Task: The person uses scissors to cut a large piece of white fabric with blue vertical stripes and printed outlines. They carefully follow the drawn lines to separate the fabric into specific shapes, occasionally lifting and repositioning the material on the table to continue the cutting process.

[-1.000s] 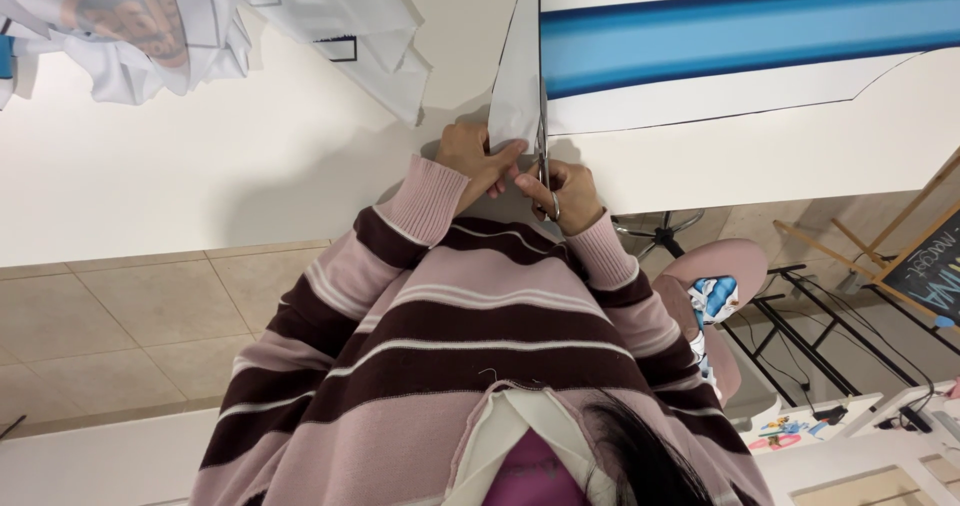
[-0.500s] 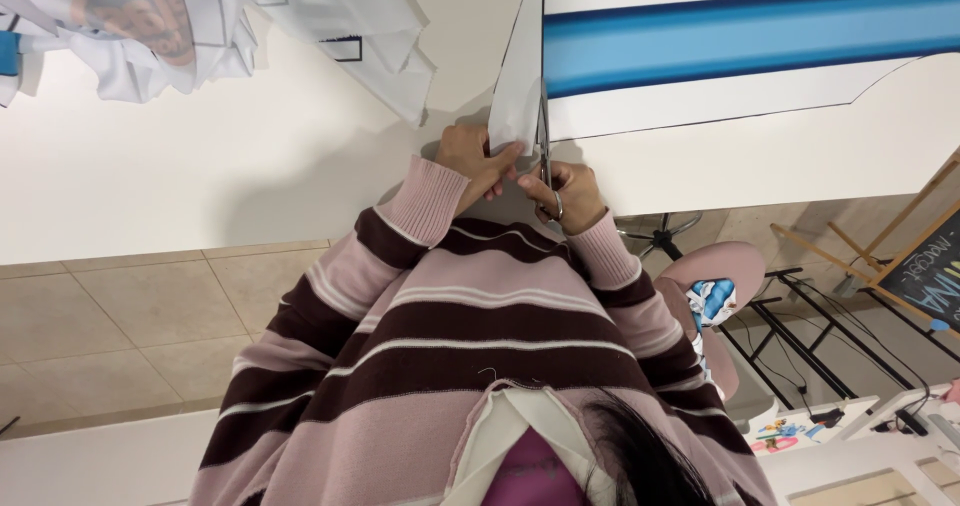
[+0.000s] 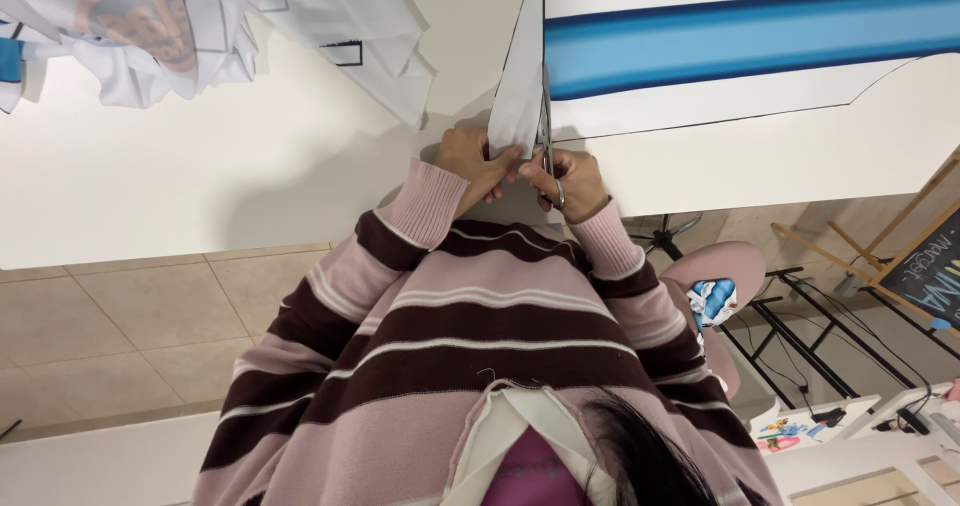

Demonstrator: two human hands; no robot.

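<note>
Her right hand (image 3: 570, 178) is clamped on scissors (image 3: 547, 136). Her left hand (image 3: 478, 161) pinches the white fabric strip (image 3: 517, 86) just beside the blades.

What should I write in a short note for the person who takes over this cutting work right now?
Left hand: holds the loose white strip beside the cut.
Right hand: grips the scissors, blades pointing away along the outline.
The printed sheet with a blue band lies flat on the white table.
Done: a cut from the near edge up the sheet's left outline.
Left: the curved outline below the band is uncut.
</note>
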